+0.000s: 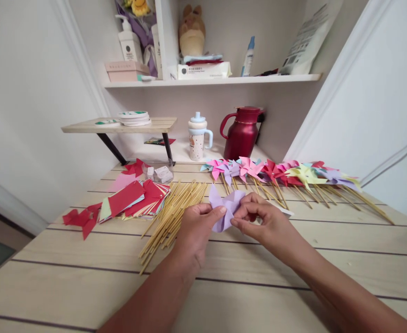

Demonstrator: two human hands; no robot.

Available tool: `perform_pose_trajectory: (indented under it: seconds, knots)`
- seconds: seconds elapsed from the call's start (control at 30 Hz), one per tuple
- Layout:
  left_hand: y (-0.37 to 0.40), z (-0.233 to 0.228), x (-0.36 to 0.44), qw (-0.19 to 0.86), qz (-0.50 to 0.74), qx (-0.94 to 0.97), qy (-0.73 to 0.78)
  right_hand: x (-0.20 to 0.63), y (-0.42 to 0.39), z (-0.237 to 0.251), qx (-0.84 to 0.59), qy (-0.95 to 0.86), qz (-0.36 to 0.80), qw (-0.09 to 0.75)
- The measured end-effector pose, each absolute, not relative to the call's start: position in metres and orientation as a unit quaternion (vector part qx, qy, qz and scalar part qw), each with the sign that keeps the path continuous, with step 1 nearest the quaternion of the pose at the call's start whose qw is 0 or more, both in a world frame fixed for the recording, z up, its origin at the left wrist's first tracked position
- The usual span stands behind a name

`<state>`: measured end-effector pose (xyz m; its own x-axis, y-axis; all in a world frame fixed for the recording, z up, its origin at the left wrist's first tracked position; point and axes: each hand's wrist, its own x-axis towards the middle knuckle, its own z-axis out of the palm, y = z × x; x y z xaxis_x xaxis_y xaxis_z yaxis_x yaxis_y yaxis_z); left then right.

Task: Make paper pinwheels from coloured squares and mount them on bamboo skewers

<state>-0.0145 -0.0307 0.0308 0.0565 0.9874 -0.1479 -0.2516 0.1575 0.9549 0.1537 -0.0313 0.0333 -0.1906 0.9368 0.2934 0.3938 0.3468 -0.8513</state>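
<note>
A lilac paper piece, with pointed, curled blades, is held raised over the near half of the table, between both hands. It is taken here as the middle of the clock, with twelve o'clock pointing away from the person. At eight o'clock its edge is gripped by the left hand, the thumb laid across the front of the paper. At about four o'clock its lower edge is pinched by the right hand, thumb and forefinger set close together. Whether anything small is held inside the curled fingers of the right hand cannot be told.

At nine o'clock, just beside the left hand, a loose heap of thin sticks is spread. Beyond it, in the same direction, a fanned stack of coloured paper is seen, topped with red sheets, and farther out a red folded paper is laid. From twelve round to about three o'clock, a row of pinwheels on sticks is set out, in pink, lilac, red and pale yellow. Behind them, near twelve o'clock, a red jug is placed; at eleven, a speckled mug.
</note>
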Motion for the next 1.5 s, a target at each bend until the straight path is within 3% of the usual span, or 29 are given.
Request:
perform_pose_trajectory:
  seconds: [0.43, 1.5]
  knots:
    - [-0.0265, 0.0277, -0.0159, 0.616, 0.543, 0.368, 0.436, 0.1569, -0.0237, 0.0260, -0.463, -0.679, 0.365, 0.437]
    - [-0.0285, 0.0337, -0.0109, 0.604, 0.518, 0.383, 0.468, 0.1531, -0.0251, 0.0292, -0.491, -0.668, 0.338, 0.445]
